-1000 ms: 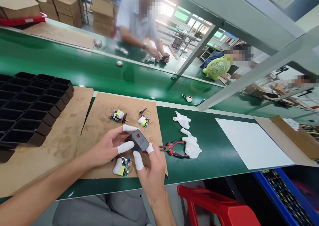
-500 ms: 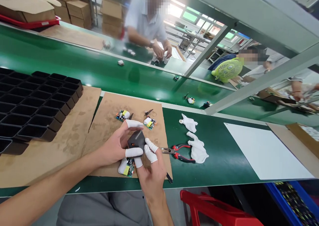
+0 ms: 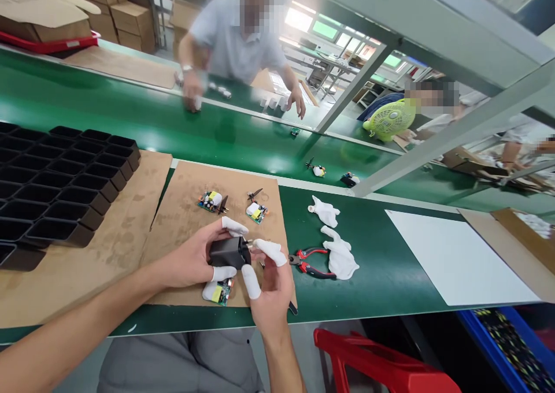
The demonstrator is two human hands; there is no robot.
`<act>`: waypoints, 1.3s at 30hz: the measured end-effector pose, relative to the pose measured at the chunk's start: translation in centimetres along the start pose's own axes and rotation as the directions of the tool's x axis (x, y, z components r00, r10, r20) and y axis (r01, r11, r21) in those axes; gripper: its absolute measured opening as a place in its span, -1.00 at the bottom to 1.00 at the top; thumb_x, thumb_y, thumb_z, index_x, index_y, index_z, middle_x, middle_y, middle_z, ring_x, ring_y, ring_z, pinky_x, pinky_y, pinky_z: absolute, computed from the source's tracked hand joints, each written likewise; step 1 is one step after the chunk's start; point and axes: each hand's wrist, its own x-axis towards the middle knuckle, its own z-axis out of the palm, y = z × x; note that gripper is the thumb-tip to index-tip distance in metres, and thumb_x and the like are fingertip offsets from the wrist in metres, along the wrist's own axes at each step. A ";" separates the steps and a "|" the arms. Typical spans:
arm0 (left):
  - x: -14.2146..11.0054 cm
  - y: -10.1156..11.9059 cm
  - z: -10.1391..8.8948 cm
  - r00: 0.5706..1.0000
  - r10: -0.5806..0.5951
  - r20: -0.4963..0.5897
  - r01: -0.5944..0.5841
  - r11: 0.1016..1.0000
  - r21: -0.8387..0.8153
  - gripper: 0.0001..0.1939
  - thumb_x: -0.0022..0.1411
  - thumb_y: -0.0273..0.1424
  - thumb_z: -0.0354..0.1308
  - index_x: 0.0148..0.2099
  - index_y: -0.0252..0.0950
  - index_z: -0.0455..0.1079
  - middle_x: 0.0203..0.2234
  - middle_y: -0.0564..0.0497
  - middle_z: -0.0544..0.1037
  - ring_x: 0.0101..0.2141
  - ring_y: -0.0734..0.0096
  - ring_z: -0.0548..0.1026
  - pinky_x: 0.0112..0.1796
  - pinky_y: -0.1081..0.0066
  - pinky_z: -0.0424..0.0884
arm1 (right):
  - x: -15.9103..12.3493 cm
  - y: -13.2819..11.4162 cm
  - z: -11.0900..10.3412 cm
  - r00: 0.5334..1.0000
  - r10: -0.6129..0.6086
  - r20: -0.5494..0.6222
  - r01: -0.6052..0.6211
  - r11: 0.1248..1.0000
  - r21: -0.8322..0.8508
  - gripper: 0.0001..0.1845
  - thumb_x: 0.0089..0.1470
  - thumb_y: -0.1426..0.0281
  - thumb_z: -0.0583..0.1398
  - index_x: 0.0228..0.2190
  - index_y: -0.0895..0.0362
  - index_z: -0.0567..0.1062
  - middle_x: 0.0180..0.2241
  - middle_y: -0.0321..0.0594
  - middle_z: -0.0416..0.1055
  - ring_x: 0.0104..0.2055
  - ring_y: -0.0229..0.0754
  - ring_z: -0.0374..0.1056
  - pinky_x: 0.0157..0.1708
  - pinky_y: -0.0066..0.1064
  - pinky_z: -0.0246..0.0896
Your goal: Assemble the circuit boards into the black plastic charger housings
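My left hand, with white finger cots, is closed around a black plug charger housing. The housing lies sideways, metal pins pointing right. At its pin end, my right hand, also in finger cots, has a thumb and fingertip on either side of the plug end. Below the housing, a circuit board with white and yellow parts is partly covered by my left hand. Two more boards, one on the left and one on the right, rest on the cardboard beyond my hands.
Red-handled pliers lie right of the cardboard, beside white gloves. Rows of black empty housings stand at left. A green conveyor belt runs behind, with a co-worker across it. A white sheet lies at right.
The housing has turned so its pins show on the right. My right hand has shifted slightly right, its fingers spreading around that end. Across the belt, the co-worker's hands have moved apart.
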 end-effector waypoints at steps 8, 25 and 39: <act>0.1 0.6 -0.3 0.998 -0.063 0.028 0.061 0.995 0.079 -0.46 0.11 -0.50 0.55 0.10 -0.23 0.48 -0.02 -0.03 0.62 0.00 0.24 0.63 0.23 0.16 0.57 | 0.0 -0.2 0.2 0.996 0.079 -0.043 -0.076 0.994 0.072 -0.86 0.43 0.26 0.39 -0.09 0.00 0.78 -0.14 -0.14 0.68 -0.15 -0.08 0.63 -0.16 -0.27 0.62; 0.1 -0.8 -0.3 0.995 -0.052 -0.082 0.049 0.998 -0.033 -0.37 0.17 -0.24 0.69 0.14 -0.22 0.46 0.06 -0.11 0.64 0.11 0.14 0.65 0.17 0.23 0.60 | -0.7 -0.9 0.3 0.963 -0.222 -0.151 0.172 0.942 -0.287 -0.67 0.39 0.50 0.40 0.05 -0.14 0.77 0.05 -0.12 0.57 -0.03 -0.07 0.61 -0.05 -0.19 0.65; 0.9 -1.2 1.1 0.983 0.030 -0.180 -0.036 0.999 -0.028 -0.33 0.10 0.01 0.70 0.03 -0.24 0.50 0.00 -0.12 0.67 0.07 0.09 0.67 0.21 0.11 0.58 | 0.5 -0.3 -0.3 0.988 -0.134 -0.080 0.116 0.974 -0.196 -0.76 0.39 0.46 0.41 0.01 -0.06 0.77 -0.07 -0.13 0.58 -0.04 -0.10 0.59 -0.06 -0.29 0.64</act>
